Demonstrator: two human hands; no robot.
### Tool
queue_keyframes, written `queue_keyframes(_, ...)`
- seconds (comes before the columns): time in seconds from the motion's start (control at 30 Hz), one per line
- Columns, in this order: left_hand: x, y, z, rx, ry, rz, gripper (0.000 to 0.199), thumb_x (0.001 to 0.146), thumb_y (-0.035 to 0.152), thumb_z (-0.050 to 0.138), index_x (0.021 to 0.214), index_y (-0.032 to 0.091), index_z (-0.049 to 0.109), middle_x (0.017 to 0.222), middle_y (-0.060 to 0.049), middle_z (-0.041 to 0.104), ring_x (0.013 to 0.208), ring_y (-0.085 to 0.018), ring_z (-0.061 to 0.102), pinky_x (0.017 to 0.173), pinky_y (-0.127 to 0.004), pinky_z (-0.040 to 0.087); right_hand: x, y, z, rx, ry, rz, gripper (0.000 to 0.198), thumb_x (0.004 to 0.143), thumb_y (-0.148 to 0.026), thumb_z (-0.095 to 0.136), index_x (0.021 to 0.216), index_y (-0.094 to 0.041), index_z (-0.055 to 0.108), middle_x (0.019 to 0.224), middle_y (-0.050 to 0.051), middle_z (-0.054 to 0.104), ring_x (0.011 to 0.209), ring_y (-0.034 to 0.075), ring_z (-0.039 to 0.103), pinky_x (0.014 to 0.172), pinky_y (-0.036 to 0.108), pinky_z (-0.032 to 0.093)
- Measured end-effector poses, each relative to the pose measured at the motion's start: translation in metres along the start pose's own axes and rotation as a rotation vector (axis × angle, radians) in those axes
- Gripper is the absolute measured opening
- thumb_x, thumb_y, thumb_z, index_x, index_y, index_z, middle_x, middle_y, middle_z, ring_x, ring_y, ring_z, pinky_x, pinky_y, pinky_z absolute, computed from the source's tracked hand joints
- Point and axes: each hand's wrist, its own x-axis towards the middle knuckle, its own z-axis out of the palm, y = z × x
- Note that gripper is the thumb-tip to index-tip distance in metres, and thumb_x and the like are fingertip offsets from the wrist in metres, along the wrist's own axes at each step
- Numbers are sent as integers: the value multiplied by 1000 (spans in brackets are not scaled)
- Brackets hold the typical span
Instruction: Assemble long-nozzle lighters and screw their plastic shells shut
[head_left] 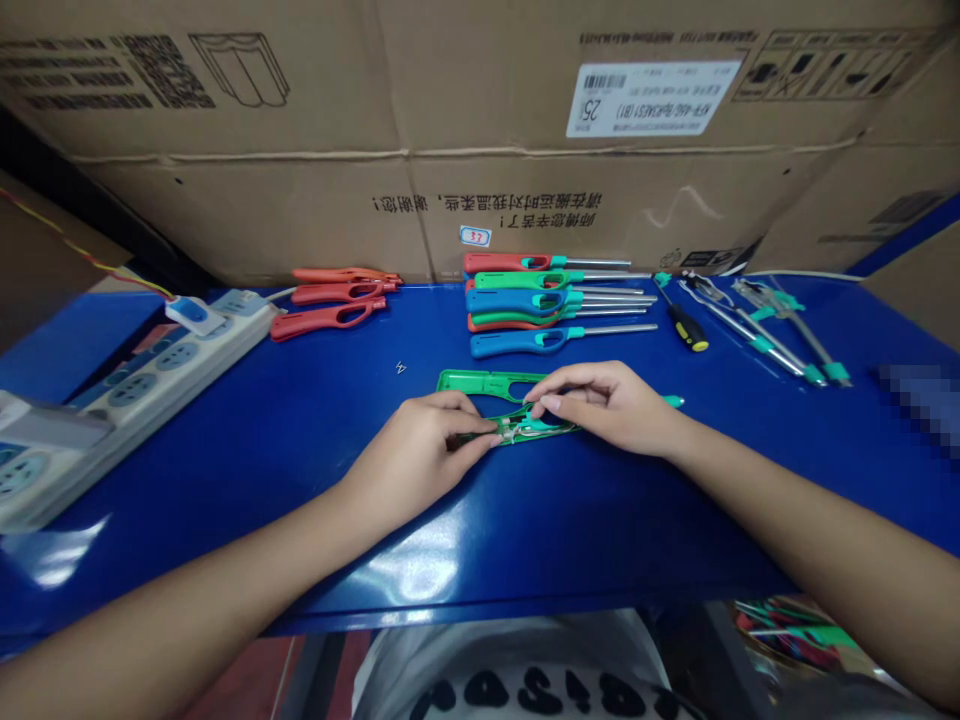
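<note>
An opened green gas lighter [525, 434] lies on the blue table with its wires and turquoise trigger exposed. My left hand [420, 445] pinches its left end between thumb and fingers. Over the trigger opening, my right hand [611, 408] has thumb and fingertips closed on the lighter; the exact part between them is hidden. Just behind the lighter rests its loose green shell half [471, 382], its right end partly covered by my right hand. A turquoise tip [673, 401] shows past my right hand.
Several assembled lighters [517, 341] are stacked behind my hands, with red shell halves [326, 319] to their left. Small metal screws [400, 368] lie nearby. Right of the stack are a screwdriver [686, 328] and lighter innards [787, 325]. A power strip [150, 385] occupies the left; cardboard [300, 215] stands behind.
</note>
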Motion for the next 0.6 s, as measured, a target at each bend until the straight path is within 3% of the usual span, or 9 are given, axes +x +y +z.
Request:
queue_keyframes(0.17, 0, -1, 0, 3, -10, 31, 12, 91, 18, 70, 93, 21, 81, 87, -4, 72, 79, -16, 68, 70, -25, 52, -6, 1, 1, -310, -99, -196, 30, 93, -36, 63, 112, -19, 78, 69, 1, 69, 47, 7, 35, 46, 23, 28)
queue_keyframes(0.33, 0, -1, 1, 18, 1, 19, 11, 90, 20, 70, 94, 21, 81, 86, -3, 72, 77, -16, 67, 68, -25, 51, -8, 1, 0, -449, -181, -370, 30, 94, -27, 60, 120, -23, 75, 110, 6, 77, 54, 8, 53, 50, 22, 41)
queue_keyframes(0.6, 2, 1, -2, 33, -29, 51, 12, 92, 19, 70, 90, 19, 82, 83, -3, 70, 74, -14, 67, 69, -24, 51, -10, 4, -2, -473, -167, -483, 32, 92, -21, 63, 121, -25, 76, 112, 6, 78, 57, 10, 62, 49, 22, 45)
